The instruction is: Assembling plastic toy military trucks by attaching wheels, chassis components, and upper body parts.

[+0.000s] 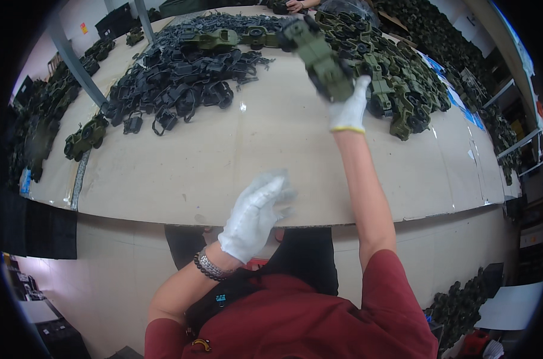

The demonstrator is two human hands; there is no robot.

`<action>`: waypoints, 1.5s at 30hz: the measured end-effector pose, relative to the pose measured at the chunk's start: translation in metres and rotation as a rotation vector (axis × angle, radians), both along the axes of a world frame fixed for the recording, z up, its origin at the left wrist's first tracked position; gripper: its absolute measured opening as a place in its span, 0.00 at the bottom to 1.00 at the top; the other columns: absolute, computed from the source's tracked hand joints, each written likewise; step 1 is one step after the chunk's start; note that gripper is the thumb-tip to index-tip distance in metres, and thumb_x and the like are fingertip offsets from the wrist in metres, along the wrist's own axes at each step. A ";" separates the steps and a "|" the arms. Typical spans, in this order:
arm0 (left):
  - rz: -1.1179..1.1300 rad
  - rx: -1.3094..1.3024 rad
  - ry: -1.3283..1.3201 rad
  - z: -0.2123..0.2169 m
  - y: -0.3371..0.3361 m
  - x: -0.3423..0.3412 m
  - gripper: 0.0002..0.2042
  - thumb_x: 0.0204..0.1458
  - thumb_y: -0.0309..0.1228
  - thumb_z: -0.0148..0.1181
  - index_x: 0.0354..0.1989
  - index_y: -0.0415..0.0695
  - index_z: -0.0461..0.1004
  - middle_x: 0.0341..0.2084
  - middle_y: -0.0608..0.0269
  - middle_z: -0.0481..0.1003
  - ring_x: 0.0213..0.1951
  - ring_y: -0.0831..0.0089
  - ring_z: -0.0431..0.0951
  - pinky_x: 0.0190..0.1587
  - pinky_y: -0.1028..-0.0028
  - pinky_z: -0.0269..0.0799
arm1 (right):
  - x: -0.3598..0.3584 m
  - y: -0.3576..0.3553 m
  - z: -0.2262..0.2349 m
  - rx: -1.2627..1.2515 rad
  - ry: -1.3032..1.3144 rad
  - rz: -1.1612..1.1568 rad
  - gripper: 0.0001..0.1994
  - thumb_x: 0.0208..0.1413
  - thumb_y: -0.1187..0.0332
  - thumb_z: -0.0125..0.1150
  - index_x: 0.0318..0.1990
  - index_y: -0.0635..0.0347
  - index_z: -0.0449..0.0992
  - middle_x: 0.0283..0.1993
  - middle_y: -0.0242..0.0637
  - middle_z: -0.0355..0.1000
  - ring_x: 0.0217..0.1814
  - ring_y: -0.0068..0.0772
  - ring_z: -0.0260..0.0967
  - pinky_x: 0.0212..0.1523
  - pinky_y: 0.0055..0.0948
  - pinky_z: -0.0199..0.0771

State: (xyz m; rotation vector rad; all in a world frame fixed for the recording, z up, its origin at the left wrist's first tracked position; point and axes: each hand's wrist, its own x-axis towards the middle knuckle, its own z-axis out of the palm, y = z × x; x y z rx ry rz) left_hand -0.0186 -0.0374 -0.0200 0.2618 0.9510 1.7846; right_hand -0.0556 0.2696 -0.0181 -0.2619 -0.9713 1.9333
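Observation:
My right hand (352, 111), in a white knit glove with a yellow cuff, grips the near end of a green toy military truck (323, 62). The truck is tilted and blurred, at the near side of a pile of green toy vehicles (397, 84). My left hand (255, 210), also in a white glove, hovers over the table's front edge. Its fingers are spread and slightly blurred, with nothing in them. Left of the middle lies a heap of dark grey plastic parts (170, 84); a green toy vehicle (216, 39) rests behind it.
The wide tan tabletop (181, 170) curves before me. A lone toy vehicle (86, 137) stands at its left edge beside a grey metal post (80, 66). Another person's hand (294, 5) shows at the far side. More toy vehicles (463, 305) are heaped at lower right.

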 end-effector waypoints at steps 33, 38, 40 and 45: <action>-0.536 0.509 -0.825 -0.054 -0.034 -0.018 0.58 0.44 0.81 0.37 0.74 0.44 0.47 0.69 0.38 0.56 0.59 0.14 0.59 0.54 0.25 0.63 | 0.109 -0.048 0.063 0.737 -0.369 0.761 0.34 0.33 0.55 0.82 0.47 0.57 0.68 0.55 0.37 0.68 0.62 0.33 0.65 0.65 0.32 0.61; -0.626 0.660 -0.693 -0.044 -0.082 0.012 0.57 0.46 0.79 0.41 0.77 0.50 0.41 0.68 0.37 0.58 0.55 0.22 0.68 0.49 0.33 0.72 | 0.047 -0.121 0.052 1.054 -0.249 1.333 0.33 0.35 0.63 0.83 0.50 0.59 0.72 0.61 0.50 0.68 0.59 0.40 0.68 0.60 0.37 0.68; -0.566 0.593 -0.551 -0.043 -0.097 0.016 0.56 0.48 0.77 0.44 0.77 0.48 0.41 0.67 0.37 0.60 0.53 0.27 0.72 0.48 0.36 0.74 | 0.004 -0.126 0.054 1.020 -0.198 1.367 0.34 0.40 0.57 0.81 0.55 0.59 0.73 0.62 0.45 0.69 0.58 0.37 0.69 0.56 0.35 0.69; -0.291 0.524 -0.544 -0.042 -0.127 0.009 0.51 0.53 0.51 0.61 0.77 0.43 0.36 0.64 0.42 0.65 0.49 0.43 0.76 0.49 0.41 0.74 | -0.130 -0.106 0.004 1.554 -0.809 0.085 0.36 0.50 0.41 0.68 0.63 0.51 0.70 0.62 0.47 0.70 0.57 0.47 0.72 0.55 0.44 0.73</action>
